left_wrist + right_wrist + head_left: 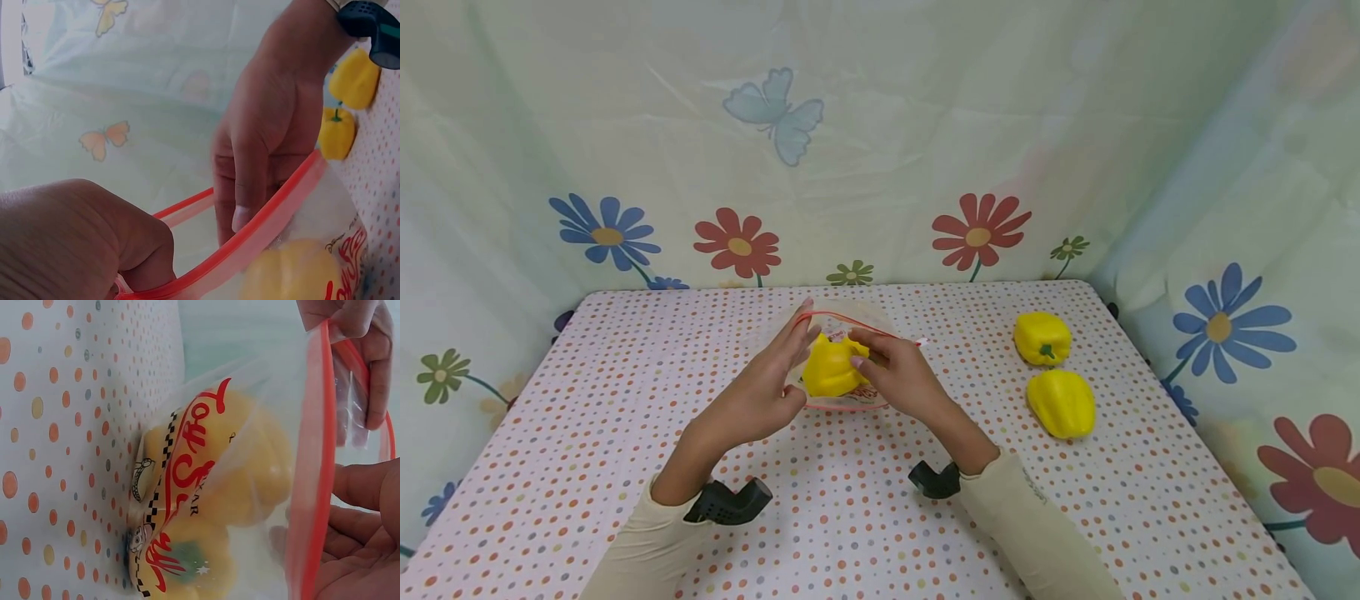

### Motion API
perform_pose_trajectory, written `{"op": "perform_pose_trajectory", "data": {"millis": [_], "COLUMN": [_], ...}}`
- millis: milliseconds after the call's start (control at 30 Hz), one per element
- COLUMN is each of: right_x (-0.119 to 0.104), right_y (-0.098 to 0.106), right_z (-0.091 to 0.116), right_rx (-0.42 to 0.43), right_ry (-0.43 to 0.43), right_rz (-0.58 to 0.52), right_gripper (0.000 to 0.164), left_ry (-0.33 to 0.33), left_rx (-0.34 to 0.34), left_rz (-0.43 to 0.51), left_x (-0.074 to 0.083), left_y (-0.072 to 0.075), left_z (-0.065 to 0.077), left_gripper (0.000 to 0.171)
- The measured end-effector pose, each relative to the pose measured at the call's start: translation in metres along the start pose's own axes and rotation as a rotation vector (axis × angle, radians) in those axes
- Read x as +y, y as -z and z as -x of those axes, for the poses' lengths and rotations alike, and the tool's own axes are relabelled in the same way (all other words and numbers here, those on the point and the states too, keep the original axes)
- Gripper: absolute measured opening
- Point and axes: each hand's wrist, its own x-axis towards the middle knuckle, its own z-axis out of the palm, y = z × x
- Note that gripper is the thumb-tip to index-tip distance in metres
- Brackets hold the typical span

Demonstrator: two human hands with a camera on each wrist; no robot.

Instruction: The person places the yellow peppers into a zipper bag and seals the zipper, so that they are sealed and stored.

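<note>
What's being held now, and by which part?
The left hand holds the zip bag open at its red rim. Whether the right hand, partly inside, grips a yellow bell pepper cannot be told.

The bag (219, 481) is of thin, clear, glossy plastic. At three o'clock from it, two yellow peppers (1042, 337) (1062, 404) look smooth and a little shiny. The sleeves (1037, 525), at eight and four o'clock, are of matt cloth.

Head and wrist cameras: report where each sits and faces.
Head: worn on the head, facing forward and down at the table; left hand, right hand, sleeves show.
Left wrist: worn there, facing across the open bag; both hands show.
Right wrist: worn there, facing the bag's printed side; both hands show.
Both wrist views share the bag and hands.
</note>
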Motion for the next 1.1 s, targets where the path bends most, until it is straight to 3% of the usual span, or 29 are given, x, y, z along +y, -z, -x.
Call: {"op": "perform_pose_trajectory", "data": {"millis": [433, 867, 1100], "right_x": [-0.008, -0.004, 0.006], "right_y": [0.02, 0.048, 0.067], "right_z": [0.02, 0.041, 0.052], "right_rx": [-0.004, 0.059, 0.102], "right_ry": [0.117, 0.213, 0.176], "right_rz": [0.048, 0.026, 0.026], "right_gripper": [0.038, 0.029, 0.03], "left_ry": [0.029, 0.028, 0.032], "left_rx": [-0.01, -0.013, -0.024], "left_rz": [0.054, 0.087, 0.099], "left_x": [-0.004, -0.009, -0.011], "left_y": [0.003, 0.004, 0.005], "left_z": [-0.001, -0.001, -0.002], "left_gripper": [0.1, 0.1, 0.098]}}
